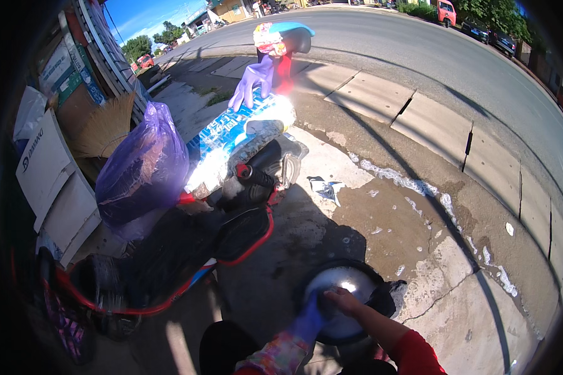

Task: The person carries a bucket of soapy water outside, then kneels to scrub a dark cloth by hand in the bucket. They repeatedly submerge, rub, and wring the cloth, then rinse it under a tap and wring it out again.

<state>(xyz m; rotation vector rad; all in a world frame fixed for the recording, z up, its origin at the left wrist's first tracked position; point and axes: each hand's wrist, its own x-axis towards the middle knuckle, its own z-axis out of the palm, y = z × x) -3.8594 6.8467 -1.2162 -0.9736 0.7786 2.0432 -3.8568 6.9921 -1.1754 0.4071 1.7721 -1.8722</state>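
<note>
A dark round basin [377,276] of cloudy, soapy water stands on the concrete in front of me. My left hand [312,311], in a purple rubber glove with a flowered cuff, reaches into the basin. Beside it my bare right hand [342,300] has its fingers bent at the dark thing between the two hands; what that is, and how firmly either hand holds it, is unclear. Dark wet cloth [394,296] hangs over the basin's right rim. A second purple rubber glove [254,80] lies on a blue printed sack on the scooter.
A red and black motor scooter [169,262] stands at the left, with a purple plastic bag [143,173] and a straw broom [104,124] near it. Suds [399,178] run along the wet ground. Concrete slabs [431,122] edge the road at the upper right.
</note>
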